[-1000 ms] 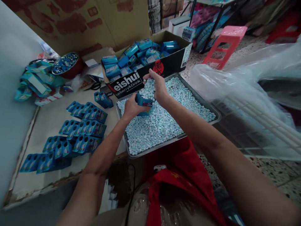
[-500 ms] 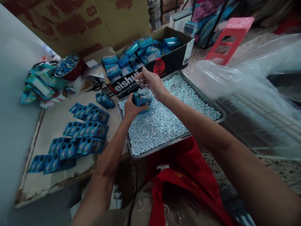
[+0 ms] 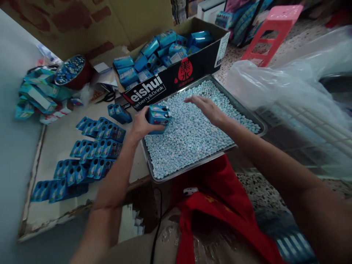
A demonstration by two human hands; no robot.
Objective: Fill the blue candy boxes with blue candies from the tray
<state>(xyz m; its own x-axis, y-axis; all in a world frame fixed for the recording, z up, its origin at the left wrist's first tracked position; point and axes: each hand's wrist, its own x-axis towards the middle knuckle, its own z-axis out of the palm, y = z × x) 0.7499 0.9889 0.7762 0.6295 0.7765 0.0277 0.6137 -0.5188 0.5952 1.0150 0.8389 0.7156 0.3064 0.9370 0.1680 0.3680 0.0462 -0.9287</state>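
Observation:
My left hand [image 3: 143, 124] grips small blue cardboard candy boxes [image 3: 159, 116] side by side, over the left part of a metal tray [image 3: 266, 129]. Their round openings face up, and a few white pieces show at one opening. Pale blue and white candies [image 3: 187, 137] cover the tray in a thick layer. Above these candies my right hand [image 3: 206, 108] is held flat with its fingers stretched out and nothing in it.
Several rows of blue boxes [image 3: 97, 148] stand on the white table [image 3: 52, 146] to the left. Behind the tray is a black carton [image 3: 176, 79] full of blue boxes. A red bowl [image 3: 82, 75], scissors [image 3: 109, 96], clear plastic sheeting [image 3: 253, 82] and a pink stool [image 3: 271, 33] surround the area.
The heap of candies on top of the held boxes is gone, and their openings show. My right hand has moved away to the right and lower; my left has shifted slightly left with the boxes.

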